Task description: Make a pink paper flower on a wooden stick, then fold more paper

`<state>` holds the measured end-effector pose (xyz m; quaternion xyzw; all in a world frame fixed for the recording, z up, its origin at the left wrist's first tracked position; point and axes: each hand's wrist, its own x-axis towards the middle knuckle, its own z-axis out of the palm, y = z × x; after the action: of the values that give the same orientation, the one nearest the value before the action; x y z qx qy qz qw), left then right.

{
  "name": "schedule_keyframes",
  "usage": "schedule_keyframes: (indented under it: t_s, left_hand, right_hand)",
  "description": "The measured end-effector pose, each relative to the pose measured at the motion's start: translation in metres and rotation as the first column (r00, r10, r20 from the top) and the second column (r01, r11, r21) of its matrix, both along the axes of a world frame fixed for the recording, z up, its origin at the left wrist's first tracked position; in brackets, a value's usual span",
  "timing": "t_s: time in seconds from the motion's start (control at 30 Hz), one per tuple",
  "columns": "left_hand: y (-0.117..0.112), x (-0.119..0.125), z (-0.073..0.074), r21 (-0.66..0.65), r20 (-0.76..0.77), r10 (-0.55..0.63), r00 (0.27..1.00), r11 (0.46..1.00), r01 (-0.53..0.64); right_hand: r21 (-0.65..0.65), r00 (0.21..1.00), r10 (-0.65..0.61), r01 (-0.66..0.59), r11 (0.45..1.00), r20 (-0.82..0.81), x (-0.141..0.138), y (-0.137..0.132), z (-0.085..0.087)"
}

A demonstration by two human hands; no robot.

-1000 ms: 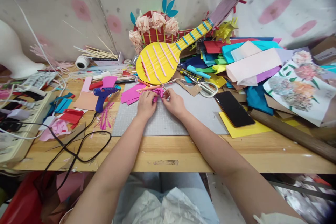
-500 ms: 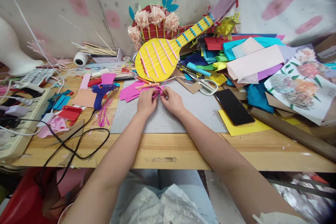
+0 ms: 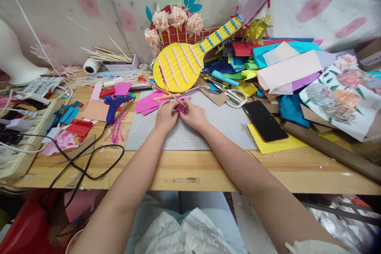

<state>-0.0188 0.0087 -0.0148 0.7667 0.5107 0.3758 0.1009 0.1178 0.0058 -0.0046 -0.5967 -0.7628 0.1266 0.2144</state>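
Note:
My left hand [image 3: 166, 116] and my right hand [image 3: 194, 115] meet over the grey cutting mat [image 3: 187, 139], thumbs close together. Both are closed, fingertips pinching at a small bunch of magenta paper strips [image 3: 182, 107]. From my right fingers a thin wooden stick [image 3: 175, 98] slants up to the left. My fingers hide much of the bunch, so how strips and stick join cannot be made out. Beside my left hand lie flat magenta paper pieces [image 3: 148, 102]. Beyond the hands leans a yellow paper lute [image 3: 175, 69] with pink bars.
Left are a blue glue gun [image 3: 112, 109] with a looping black cord, magenta paper fringe [image 3: 119, 129] and a power strip [image 3: 44, 135]. Right lie scissors [image 3: 236, 97], a black phone [image 3: 266, 121] on yellow paper, heaped coloured paper [image 3: 290, 67] and a long brown tube [image 3: 330, 149].
My right hand has shifted slightly left, nearer my left hand. The stick's visible end now tilts further to the left, and the magenta strips have turned a little.

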Motion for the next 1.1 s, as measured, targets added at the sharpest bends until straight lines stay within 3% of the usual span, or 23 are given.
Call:
schedule_keyframes:
  t_s: [0.27, 0.6, 0.77, 0.93, 1.1]
  left_hand:
    - [-0.002, 0.001, 0.002, 0.033, -0.033, 0.028, 0.999, 0.999, -0.027]
    - [-0.006, -0.002, 0.005, 0.093, -0.125, 0.033, 0.992, 0.995, -0.022]
    - [-0.004, -0.005, 0.003, 0.143, -0.191, 0.068, 0.979, 0.989, -0.040]
    - [-0.005, -0.006, 0.004, 0.190, -0.183, 0.050, 0.982, 0.982, -0.015]
    - [-0.006, -0.005, 0.007, 0.201, -0.170, 0.045, 0.984, 0.980, -0.010]
  right_hand:
    - [0.015, 0.999, -0.042, 0.042, 0.999, -0.028, 0.000, 0.001, 0.000]
    - [0.066, 0.987, 0.052, -0.042, 0.997, -0.154, 0.006, 0.002, -0.004]
    - [0.054, 0.931, 0.163, -0.154, 0.987, -0.325, 0.012, 0.007, -0.004]
    - [0.061, 0.869, 0.156, -0.145, 0.988, -0.469, 0.015, 0.010, -0.002]
    - [0.076, 0.847, 0.155, -0.135, 0.988, -0.509, 0.015, 0.010, -0.002]
